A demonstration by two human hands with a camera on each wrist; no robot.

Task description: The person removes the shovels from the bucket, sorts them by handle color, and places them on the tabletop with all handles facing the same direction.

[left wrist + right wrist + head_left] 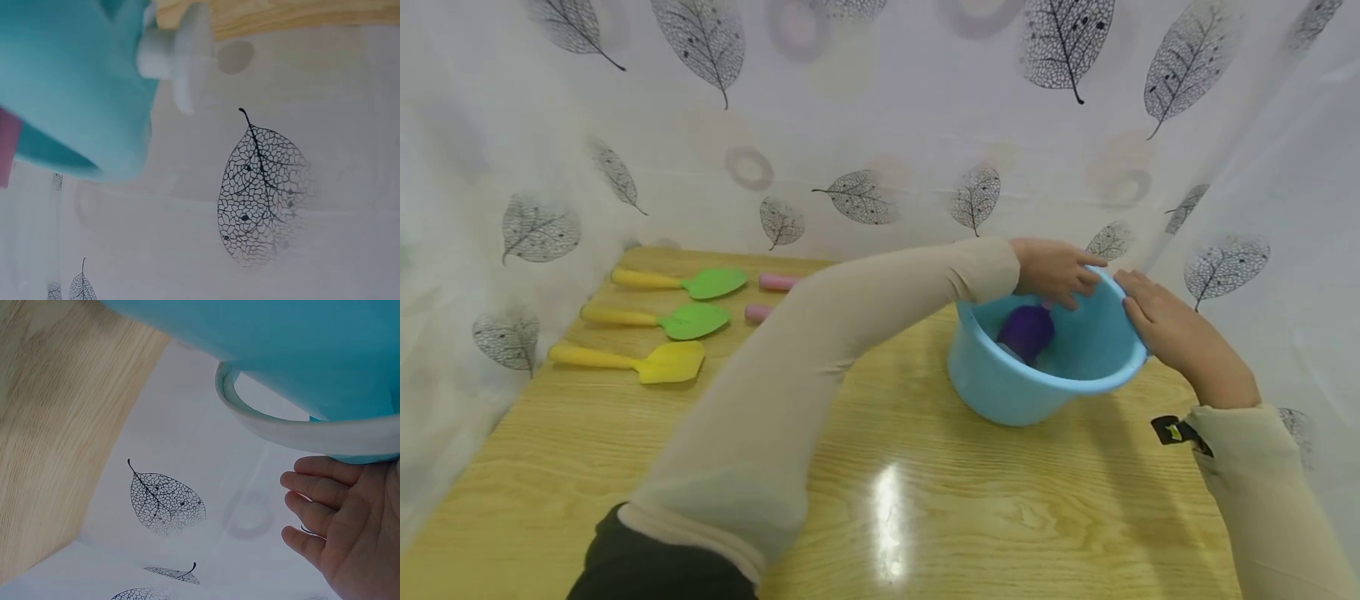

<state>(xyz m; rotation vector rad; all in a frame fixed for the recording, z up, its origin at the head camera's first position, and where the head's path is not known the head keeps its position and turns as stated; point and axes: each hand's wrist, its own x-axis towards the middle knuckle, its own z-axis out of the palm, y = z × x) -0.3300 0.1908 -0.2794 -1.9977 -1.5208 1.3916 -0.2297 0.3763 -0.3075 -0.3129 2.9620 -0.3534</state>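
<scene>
A light-blue plastic bucket (pixel 1000 392) stands at the right of the table. My left hand (pixel 1054 271) is over its mouth, fingers extended and spread. Beneath that hand, a purple scoop-like tool (pixel 1028 333) leans inside the bucket; a bit of pink shows above it, partly hidden by the hand. In the left wrist view, a pink piece (pixel 7 147) shows at the edge beside the bucket (pixel 69 81). My right hand (pixel 1180 333) holds the bucket's right rim, its four fingers outside. The right wrist view shows those fingers (pixel 319 487) below the white handle (pixel 300 432).
At the left lie two green trowels (pixel 715 283) with yellow handles and a yellow shovel (pixel 672 363). Two pink handles (pixel 778 282) lie beside them, partly covered by my left sleeve. A leaf-printed curtain (pixel 865 125) borders the wooden table (pixel 970 500).
</scene>
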